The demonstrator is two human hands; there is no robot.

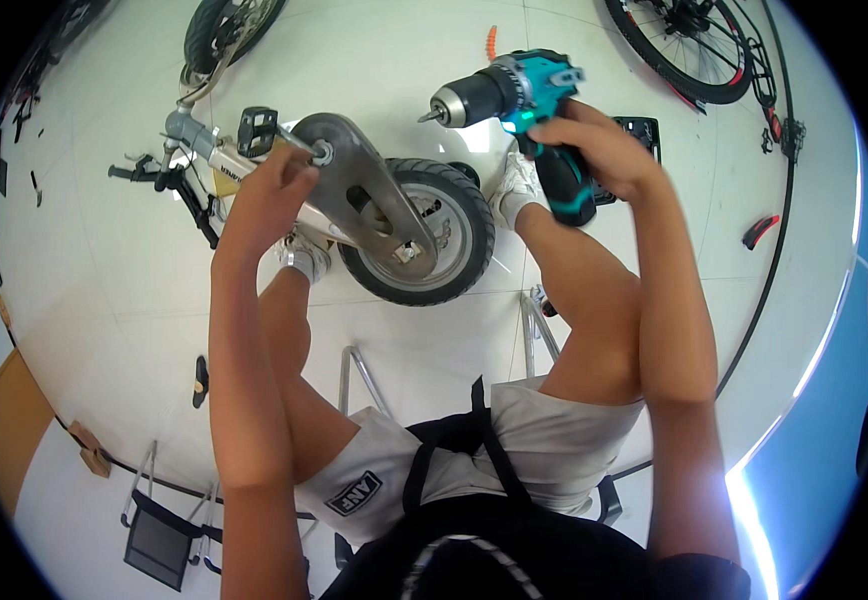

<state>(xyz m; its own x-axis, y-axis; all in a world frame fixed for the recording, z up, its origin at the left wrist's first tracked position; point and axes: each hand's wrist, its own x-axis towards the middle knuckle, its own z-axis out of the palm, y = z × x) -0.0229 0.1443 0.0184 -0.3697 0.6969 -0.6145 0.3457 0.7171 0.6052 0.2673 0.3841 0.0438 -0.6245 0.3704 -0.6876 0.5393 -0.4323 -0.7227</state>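
Note:
In my right hand [604, 150] is a teal and black cordless drill [524, 95], held by its grip above the floor. Its chuck and short bit point left, and a small light glows on its body. My left hand [272, 195] is at the silver crank arm [299, 143] of a small bicycle lying on its side. Its fingers are closed beside the crank bolt; what they pinch, if anything, is hidden. A grey chain cover [359, 165] runs from the crank to the rear wheel [469, 225]. A black pedal [257, 131] sits at the crank's outer end.
My feet stand on either side of the rear wheel. The bicycle's handlebar [189, 195] and front wheel [216, 35] reach to the far left. Another bicycle wheel [689, 45] lies at the far right. A black case [639, 130] is partly behind my right hand. An orange piece [492, 42] lies beyond the drill.

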